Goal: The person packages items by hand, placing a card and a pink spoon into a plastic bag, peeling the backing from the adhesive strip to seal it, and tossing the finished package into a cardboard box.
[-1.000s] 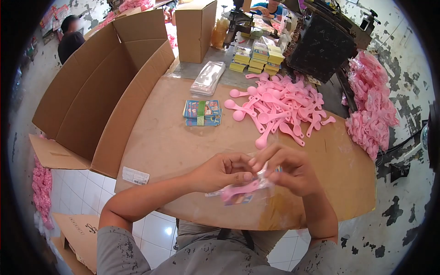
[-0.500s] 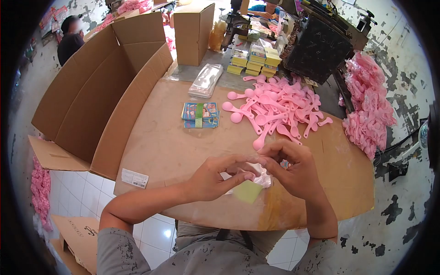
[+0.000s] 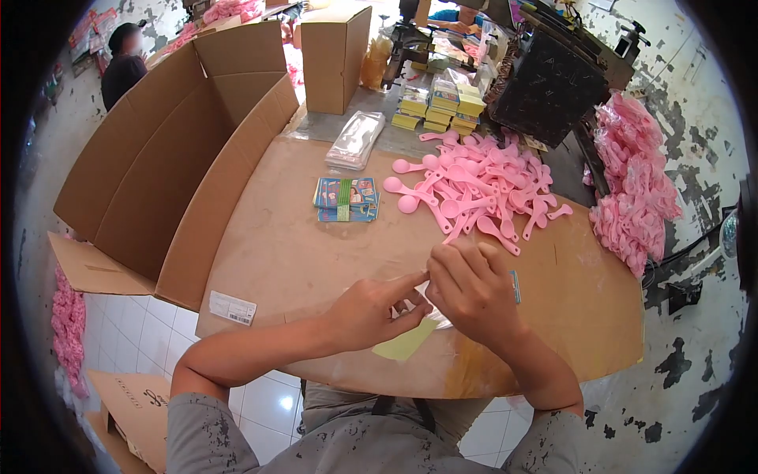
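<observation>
My left hand (image 3: 375, 314) is closed in a pinch at a small clear plastic bag (image 3: 444, 319), just above the near part of the table. A yellow-green card (image 3: 405, 340) hangs tilted below those fingers. My right hand (image 3: 475, 291) is closed at the bag's upper end, its fingertips meeting the left ones; its curled fingers hide most of the bag. Past the right hand shows the edge of a blue printed card (image 3: 515, 286). Just beyond lies a heap of pink measuring spoons (image 3: 482, 182).
A banded stack of blue cards (image 3: 346, 199) and clear plastic sleeves (image 3: 357, 139) lie on the cardboard-covered table (image 3: 276, 237). A large open carton (image 3: 229, 182) stands left. Card stacks (image 3: 442, 99), a black machine box (image 3: 541, 79) and people are farther back.
My right hand has turned and curled its fingers closed near my left fingertips. The yellow-green card has shifted left and tilted. The blue card's edge now shows right of my right hand.
</observation>
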The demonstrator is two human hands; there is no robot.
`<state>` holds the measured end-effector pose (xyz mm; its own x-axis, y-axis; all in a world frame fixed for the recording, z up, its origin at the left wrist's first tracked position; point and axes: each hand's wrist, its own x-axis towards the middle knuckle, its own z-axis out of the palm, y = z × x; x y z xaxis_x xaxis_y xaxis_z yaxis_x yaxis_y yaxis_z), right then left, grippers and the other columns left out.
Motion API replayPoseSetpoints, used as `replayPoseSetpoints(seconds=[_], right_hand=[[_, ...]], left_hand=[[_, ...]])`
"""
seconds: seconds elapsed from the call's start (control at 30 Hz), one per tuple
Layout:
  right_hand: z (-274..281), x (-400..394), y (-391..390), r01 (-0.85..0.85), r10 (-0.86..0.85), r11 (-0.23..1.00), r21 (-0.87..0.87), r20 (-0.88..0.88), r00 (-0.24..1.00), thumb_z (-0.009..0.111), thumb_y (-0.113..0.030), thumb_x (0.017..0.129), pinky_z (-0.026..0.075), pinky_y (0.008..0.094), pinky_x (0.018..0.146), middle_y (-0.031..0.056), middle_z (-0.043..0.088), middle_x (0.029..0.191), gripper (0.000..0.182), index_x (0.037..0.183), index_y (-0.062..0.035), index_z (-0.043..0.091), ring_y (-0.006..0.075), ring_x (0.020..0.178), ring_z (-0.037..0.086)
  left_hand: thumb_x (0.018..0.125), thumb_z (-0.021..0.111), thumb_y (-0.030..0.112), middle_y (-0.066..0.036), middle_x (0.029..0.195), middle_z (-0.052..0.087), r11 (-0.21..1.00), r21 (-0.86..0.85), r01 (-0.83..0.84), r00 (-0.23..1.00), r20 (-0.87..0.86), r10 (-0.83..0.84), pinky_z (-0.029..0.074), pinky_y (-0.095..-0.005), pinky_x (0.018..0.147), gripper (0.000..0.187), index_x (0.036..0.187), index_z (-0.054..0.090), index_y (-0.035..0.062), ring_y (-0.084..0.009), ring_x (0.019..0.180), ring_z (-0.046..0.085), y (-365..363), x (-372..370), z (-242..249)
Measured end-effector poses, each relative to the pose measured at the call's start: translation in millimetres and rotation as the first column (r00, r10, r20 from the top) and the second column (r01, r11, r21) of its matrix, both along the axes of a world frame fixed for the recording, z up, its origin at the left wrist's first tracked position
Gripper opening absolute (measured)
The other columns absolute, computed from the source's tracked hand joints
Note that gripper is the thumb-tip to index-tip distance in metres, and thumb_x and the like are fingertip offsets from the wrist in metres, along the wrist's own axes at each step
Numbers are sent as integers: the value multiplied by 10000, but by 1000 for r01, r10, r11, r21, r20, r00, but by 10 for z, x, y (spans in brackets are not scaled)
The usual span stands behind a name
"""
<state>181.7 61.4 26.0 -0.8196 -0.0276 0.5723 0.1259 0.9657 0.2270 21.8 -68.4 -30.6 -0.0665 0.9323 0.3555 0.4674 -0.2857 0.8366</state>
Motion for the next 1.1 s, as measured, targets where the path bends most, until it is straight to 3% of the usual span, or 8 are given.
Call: replayPoseSetpoints(seconds=[0.17, 0.27, 0.4, 0.57, 0.67, 0.77, 0.9, 1.1], right_hand=[[28, 103, 318, 98, -138, 958, -270, -133, 981, 706, -78, 837, 460, 360, 801, 64, 621, 970, 113, 917, -48, 632, 199, 920, 619], [11, 521, 564, 1, -101, 398, -917, -43, 994, 684, -89, 909, 475, 320, 693, 64, 634, 920, 77, 912, -43, 622, 143, 814, 623], [17, 1635, 1109, -209, 81, -161, -965, -224, 971, 658, -131, 995, 491, 266, 566, 60, 632, 792, 105, 988, -32, 623, 115, 636, 603], [-217, 2683, 1939, -251, -601, 144, -957, -286, 746, 642, -112, 987, 563, 360, 845, 142, 720, 1025, 246, 1205, -3, 610, 250, 951, 719], [-419, 2843, 1845, 437, -765, 445, -781, -78, 639, 636, -83, 971, 496, 415, 979, 169, 662, 1192, 314, 1276, -17, 603, 326, 1139, 624], [-584, 2881, 1738, 897, -912, 409, -169, -34, 410, 629, -55, 955, 428, 470, 1113, 197, 605, 1359, 394, 1347, -32, 595, 401, 1327, 529], [-204, 1856, 1127, 542, -658, 600, -588, 23, 752, 685, -101, 942, 490, 414, 1011, 156, 676, 1238, 453, 1387, -65, 609, 301, 1174, 637], [-194, 555, 214, 27, 112, 261, -965, 58, 992, 757, -162, 936, 535, 335, 813, 70, 716, 1040, 393, 1306, -55, 679, 159, 941, 676]], left_hand=[[972, 695, 59, -87, 938, 801, 995, -55, 81, 997, -11, -82, 588, -291, 636, 428, 1381, 593, -12, -133, 728, 747, 34, -72, 8], [991, 676, 47, -101, 998, 801, 974, -163, 156, 950, 296, -102, 591, -293, 773, 411, 1392, 595, 10, -119, 890, 751, 47, -81, 20], [1009, 644, 20, -136, 1093, 782, 945, -241, 221, 847, 527, -64, 566, -295, 907, 382, 1387, 594, -4, -126, 1053, 718, 65, -103, 2], [1018, 638, 16, -155, 1112, 771, 947, -230, 224, 826, 561, -59, 567, -303, 942, 367, 1376, 585, -43, -145, 1080, 712, 93, -118, -15], [1034, 631, 36, -160, 1110, 769, 955, -225, 194, 822, 569, -33, 567, -301, 952, 354, 1375, 584, -47, -149, 1085, 709, 121, -102, -38], [1048, 624, 59, -162, 1115, 768, 956, -232, 179, 797, 604, -2, 568, -292, 949, 338, 1364, 586, -54, -149, 1087, 708, 135, -88, -7], [1052, 631, 82, -161, 1112, 768, 964, -224, 146, 811, 585, 13, 569, -287, 939, 332, 1351, 594, -56, -149, 1082, 709, 173, -79, -34], [1049, 640, 86, -158, 1141, 759, 971, -210, 117, 818, 575, 26, 573, -288, 934, 330, 1343, 599, -57, -149, 1084, 710, 172, -59, -131]])
